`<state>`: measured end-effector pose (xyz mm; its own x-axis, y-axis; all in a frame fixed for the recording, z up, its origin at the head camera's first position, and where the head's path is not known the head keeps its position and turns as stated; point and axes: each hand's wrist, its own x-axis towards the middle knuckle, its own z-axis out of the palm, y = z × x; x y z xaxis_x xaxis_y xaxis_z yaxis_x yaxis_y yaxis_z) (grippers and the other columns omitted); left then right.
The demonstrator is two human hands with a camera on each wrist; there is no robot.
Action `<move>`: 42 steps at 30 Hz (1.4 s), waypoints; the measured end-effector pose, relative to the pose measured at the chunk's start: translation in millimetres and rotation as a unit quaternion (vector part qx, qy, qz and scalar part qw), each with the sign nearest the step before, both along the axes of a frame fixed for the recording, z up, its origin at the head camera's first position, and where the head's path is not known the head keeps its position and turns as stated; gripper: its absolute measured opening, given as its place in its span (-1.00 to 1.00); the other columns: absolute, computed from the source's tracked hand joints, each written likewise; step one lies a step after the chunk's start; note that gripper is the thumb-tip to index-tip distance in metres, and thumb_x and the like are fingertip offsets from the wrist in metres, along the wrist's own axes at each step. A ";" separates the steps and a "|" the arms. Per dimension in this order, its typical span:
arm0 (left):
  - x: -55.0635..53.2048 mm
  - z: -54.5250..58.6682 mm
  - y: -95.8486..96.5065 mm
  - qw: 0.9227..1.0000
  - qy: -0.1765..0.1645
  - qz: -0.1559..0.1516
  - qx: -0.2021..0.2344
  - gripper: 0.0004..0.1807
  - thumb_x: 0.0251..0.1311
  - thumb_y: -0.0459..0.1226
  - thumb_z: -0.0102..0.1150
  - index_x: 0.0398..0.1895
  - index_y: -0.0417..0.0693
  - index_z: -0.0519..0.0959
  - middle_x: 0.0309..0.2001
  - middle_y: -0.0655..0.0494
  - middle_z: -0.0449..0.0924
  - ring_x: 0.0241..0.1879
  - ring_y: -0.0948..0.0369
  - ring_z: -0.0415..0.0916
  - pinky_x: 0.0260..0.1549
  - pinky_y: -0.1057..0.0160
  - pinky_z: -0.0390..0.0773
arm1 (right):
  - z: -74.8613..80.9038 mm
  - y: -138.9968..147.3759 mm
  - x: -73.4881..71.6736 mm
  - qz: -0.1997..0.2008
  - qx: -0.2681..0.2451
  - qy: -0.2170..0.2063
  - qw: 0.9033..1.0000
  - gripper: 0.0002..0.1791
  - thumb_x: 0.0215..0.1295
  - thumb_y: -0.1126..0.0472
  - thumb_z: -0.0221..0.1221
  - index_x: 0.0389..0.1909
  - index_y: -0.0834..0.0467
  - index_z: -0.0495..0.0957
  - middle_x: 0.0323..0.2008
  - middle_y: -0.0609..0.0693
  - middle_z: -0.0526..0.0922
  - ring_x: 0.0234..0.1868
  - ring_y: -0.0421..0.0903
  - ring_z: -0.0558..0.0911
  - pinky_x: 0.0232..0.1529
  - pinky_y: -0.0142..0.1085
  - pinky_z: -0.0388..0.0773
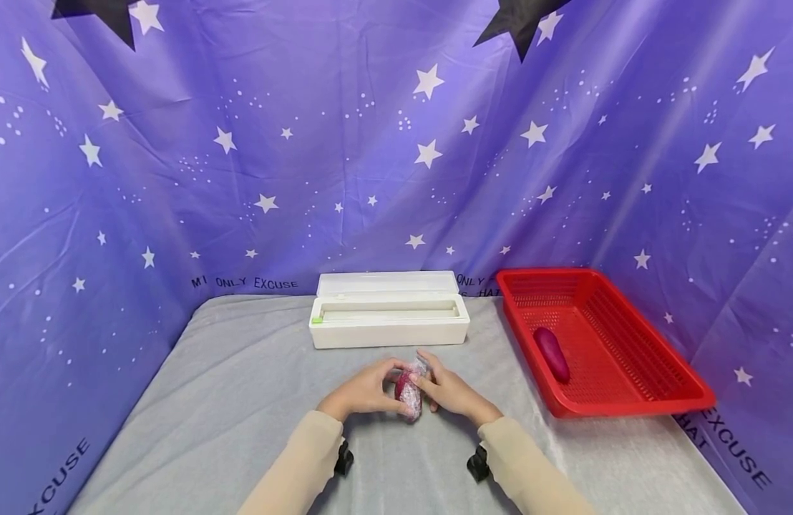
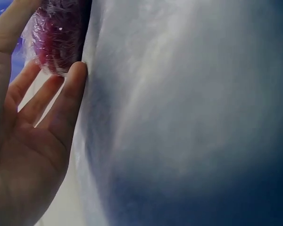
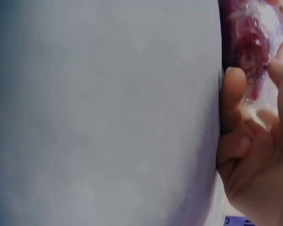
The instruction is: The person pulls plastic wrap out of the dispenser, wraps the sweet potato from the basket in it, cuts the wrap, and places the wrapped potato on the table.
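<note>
A purple-red sweet potato (image 1: 409,398) wrapped in clear, crinkled cling film lies between the two hands over the grey cloth, near the middle in the head view. From its left side the left hand (image 1: 368,390) holds it, thumb near the close end and fingers near the far end. The right hand (image 1: 454,392) grips it from the other side, thumb on top of the film. Bunched film (image 1: 420,367) sticks out at the far end, by the right fingers. In the right wrist view the wrapped sweet potato (image 3: 250,44) shows shiny folds beside the thumb.
Behind the hands stands a long white box (image 1: 390,332), its lid (image 1: 386,284) raised, with a green piece (image 1: 316,320) at its left end. On the right, a red plastic basket (image 1: 628,409) holds one unwrapped purple sweet potato (image 1: 552,355). Purple star-printed curtains (image 1: 345,143) enclose the table.
</note>
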<state>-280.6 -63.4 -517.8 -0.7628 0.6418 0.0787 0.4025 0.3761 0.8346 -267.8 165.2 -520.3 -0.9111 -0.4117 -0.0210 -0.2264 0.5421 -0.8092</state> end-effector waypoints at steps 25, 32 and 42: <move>1.3 -5.3 0.7 1.000 0.001 0.014 0.009 0.05 -0.03 0.00 0.58 0.51 -0.04 0.21 0.32 0.04 0.39 0.15 0.15 0.47 -0.05 0.26 0.58 | 10.4 24.5 8.7 0.117 -0.017 -0.041 0.992 -0.31 0.43 0.07 0.22 0.51 0.02 0.23 0.25 0.24 0.40 0.24 0.12 0.40 0.25 0.08 0.34; 3.1 -3.3 1.6 0.999 0.052 0.003 -0.004 -0.08 -0.03 0.00 0.57 0.42 -0.04 0.38 0.25 0.06 0.42 -0.01 0.20 0.46 -0.14 0.26 0.58 | 8.2 25.4 11.6 0.116 -0.041 -0.029 0.992 -0.38 0.40 0.13 0.25 0.44 0.07 0.35 0.16 0.15 0.49 0.13 0.05 0.46 0.14 -0.06 0.42; 3.1 -1.8 5.2 0.997 0.074 0.023 -0.014 -0.12 -0.10 0.07 0.59 0.32 0.01 0.45 0.27 0.16 0.35 0.22 0.17 0.38 0.23 0.04 0.39 | 7.2 25.2 11.4 0.117 -0.034 0.014 0.992 -0.42 0.37 0.08 0.28 0.39 0.01 0.44 0.04 0.00 0.57 0.04 -0.02 0.51 0.02 -0.20 0.44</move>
<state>-277.5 -58.2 -519.6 -0.7730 0.6100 0.1743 0.5018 0.4197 0.7563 -256.4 190.4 -513.1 -0.7900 -0.6120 0.0377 -0.3622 0.4161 -0.8341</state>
